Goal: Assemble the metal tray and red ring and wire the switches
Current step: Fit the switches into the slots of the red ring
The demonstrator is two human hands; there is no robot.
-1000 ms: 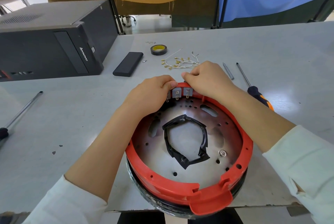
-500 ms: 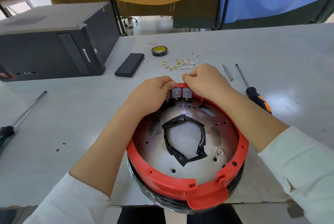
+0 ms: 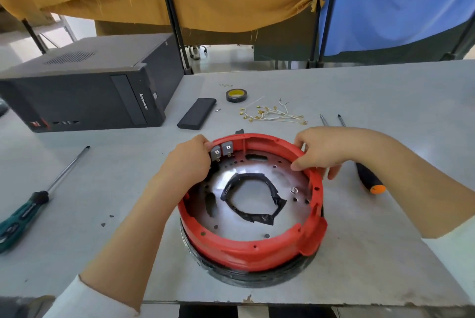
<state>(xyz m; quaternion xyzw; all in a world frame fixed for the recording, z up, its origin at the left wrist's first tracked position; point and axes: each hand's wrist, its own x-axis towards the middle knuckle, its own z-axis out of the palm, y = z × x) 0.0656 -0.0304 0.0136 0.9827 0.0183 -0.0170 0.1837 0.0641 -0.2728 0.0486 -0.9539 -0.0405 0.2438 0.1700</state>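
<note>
the red ring (image 3: 246, 248) sits on the metal tray (image 3: 257, 184) near the table (image 3: 102, 189) front edge. the left hand (image 3: 190, 161) grips the rim beside the switches (image 3: 222, 150), the right hand (image 3: 323, 150) pinches the far-right rim, probably to steady or turn the ring.

On the bench (image 3: 359, 91) lay one red ring (image 3: 246, 251), one metal tray (image 3: 259, 230), two switches (image 3: 221, 151), three screwdrivers (image 3: 33, 204), one tape roll (image 3: 236, 95), one computer case (image 3: 84, 91) and two hands (image 3: 189, 163).
</note>
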